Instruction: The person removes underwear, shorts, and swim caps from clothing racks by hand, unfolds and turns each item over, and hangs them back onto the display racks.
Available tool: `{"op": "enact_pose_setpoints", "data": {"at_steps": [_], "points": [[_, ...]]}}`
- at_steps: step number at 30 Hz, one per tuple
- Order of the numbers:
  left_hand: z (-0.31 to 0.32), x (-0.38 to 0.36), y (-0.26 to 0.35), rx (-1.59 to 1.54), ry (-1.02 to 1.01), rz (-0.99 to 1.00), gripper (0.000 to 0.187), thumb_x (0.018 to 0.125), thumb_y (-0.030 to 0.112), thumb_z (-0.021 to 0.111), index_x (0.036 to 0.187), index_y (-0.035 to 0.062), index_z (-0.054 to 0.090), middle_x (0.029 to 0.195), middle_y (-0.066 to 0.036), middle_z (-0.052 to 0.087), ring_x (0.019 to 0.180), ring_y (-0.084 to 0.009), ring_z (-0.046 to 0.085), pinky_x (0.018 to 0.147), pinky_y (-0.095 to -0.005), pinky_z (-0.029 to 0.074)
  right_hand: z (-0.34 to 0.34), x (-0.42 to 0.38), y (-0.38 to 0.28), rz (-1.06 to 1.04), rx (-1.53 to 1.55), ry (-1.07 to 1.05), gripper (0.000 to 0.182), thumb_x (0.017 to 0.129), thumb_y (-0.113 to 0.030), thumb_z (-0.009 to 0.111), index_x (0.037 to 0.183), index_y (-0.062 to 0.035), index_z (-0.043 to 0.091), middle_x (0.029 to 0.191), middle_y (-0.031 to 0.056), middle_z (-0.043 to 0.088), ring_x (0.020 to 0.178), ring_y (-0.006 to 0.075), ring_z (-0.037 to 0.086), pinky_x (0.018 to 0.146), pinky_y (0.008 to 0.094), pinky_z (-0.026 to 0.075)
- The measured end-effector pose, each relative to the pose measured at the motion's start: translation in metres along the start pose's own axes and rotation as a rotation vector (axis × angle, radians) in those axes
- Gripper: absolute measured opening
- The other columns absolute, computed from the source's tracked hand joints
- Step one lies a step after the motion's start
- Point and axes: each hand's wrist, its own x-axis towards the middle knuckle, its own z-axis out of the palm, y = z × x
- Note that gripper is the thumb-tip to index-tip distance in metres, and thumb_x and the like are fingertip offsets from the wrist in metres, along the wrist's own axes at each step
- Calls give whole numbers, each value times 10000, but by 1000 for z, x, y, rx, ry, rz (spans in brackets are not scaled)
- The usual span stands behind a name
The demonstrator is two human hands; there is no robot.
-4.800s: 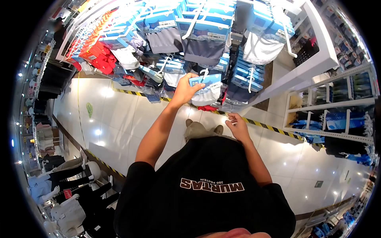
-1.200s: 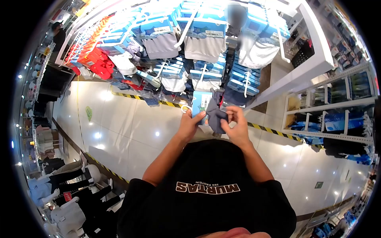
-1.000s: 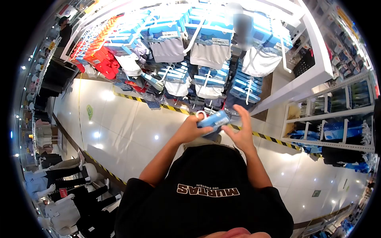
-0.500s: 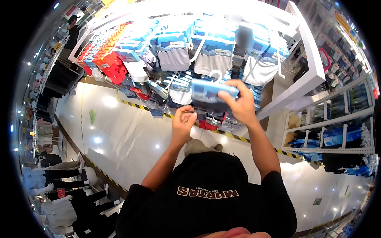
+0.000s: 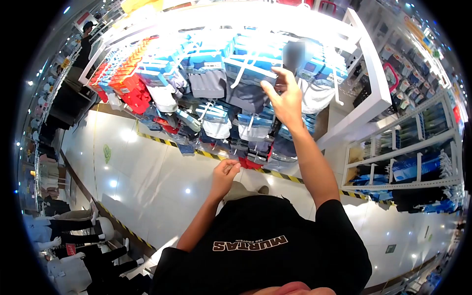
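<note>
My right hand [image 5: 287, 101] is raised to the upper hook row, its thumb and fingers closed around the right edge of a blue card pack with a dark grey garment [image 5: 247, 98] hanging below it. A white hook [image 5: 244, 68] runs across the front of that pack. Lower down, my left hand [image 5: 226, 172] hovers in front of my body, fingers loosely curled together, with nothing visible in them. Beside the dark pack hang a grey garment on a blue card [image 5: 206, 84] and, to the right, a white one [image 5: 316, 93].
Red packs [image 5: 130, 93] fill the rack's left end. A white frame post [image 5: 376, 73] stands at the right, near a shelf unit [image 5: 403, 184]. Yellow-black tape [image 5: 206, 154] marks the floor. Mannequins [image 5: 73, 268] are at lower left; a person [image 5: 86, 44] stands far left.
My right hand has moved up with the dark garment pack, from in front of the lower row to the upper row. My left hand is lower in view, its fingers closer together.
</note>
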Motion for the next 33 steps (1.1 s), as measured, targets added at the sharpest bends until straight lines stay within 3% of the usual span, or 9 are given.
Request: {"op": "enact_pose_setpoints", "data": {"at_steps": [3, 8, 11, 15, 19, 20, 23, 26, 33], "points": [[-3, 4, -3, 30, -31, -11, 212, 931, 115, 665, 1070, -36, 612, 925, -55, 659, 855, -106, 620, 764, -246, 496, -29, -16, 1, -235, -215, 214, 497, 806, -100, 761, 1247, 14, 564, 1169, 170, 588, 1089, 297, 569, 950, 390, 456], [7, 6, -6, 22, -114, -25, 201, 935, 121, 664, 1057, -30, 611, 908, -43, 646, 842, -98, 612, 749, -239, 489, -65, -25, 5, -163, -481, 483, 786, 833, -82, 724, 1458, 79, 276, 1400, 259, 426, 1339, 360, 407, 1130, 423, 302], [17, 9, 1, -9, -185, -26, 188, 935, 121, 664, 1043, -24, 611, 894, -36, 642, 832, -90, 605, 745, -235, 484, -74, -15, 30, 40, -101, 481, 810, 850, -95, 725, 1469, 85, 235, 1445, 260, 382, 1406, 349, 331, 1169, 433, 234], [22, 13, 1, -13, -207, -4, 181, 935, 121, 665, 1036, -19, 609, 884, -31, 643, 824, -90, 601, 746, -237, 483, -85, -10, 36, 216, 98, 492, 780, 848, -164, 769, 1440, 71, 319, 1403, 203, 452, 1280, 285, 472, 1074, 380, 374], [23, 11, -3, -4, -200, -20, 183, 934, 124, 665, 1039, -16, 609, 888, -31, 646, 823, -92, 604, 749, -237, 484, -86, -16, 58, 260, 274, 353, 562, 856, -181, 773, 1307, 37, 519, 1225, 110, 592, 1098, 184, 554, 964, 314, 438], [22, 11, -5, -2, -202, -31, 184, 934, 124, 666, 1040, -15, 609, 891, -32, 647, 823, -93, 605, 751, -237, 484, -85, -12, 38, 234, 290, 287, 411, 896, -164, 731, 1225, 33, 583, 1097, 82, 645, 1009, 160, 579, 913, 303, 449], [17, 10, -12, 58, -217, -65, 230, 942, 155, 649, 1079, -23, 602, 977, -73, 683, 847, -118, 641, 775, -250, 500, -88, -11, 27, 215, 262, 287, 269, 941, -142, 669, 1143, 25, 611, 1049, 61, 662, 952, 123, 590, 860, 276, 454], [18, 8, -10, 23, -193, -75, 188, 939, 122, 661, 1054, -18, 608, 909, -36, 649, 824, -94, 606, 764, -240, 491, -94, -22, 8, 206, 263, 294, 220, 990, -154, 593, 1144, 2, 604, 1005, 20, 636, 901, 71, 548, 815, 236, 430], [32, 11, 8, -56, -316, -28, 272, 912, 72, 687, 1146, -13, 577, 1042, -59, 652, 952, -120, 628, 856, -259, 495, -112, -66, -46, 167, 553, 375, 214, 1013, -150, 511, 1141, 17, 550, 1011, 54, 646, 901, 76, 570, 823, 242, 455]]}}
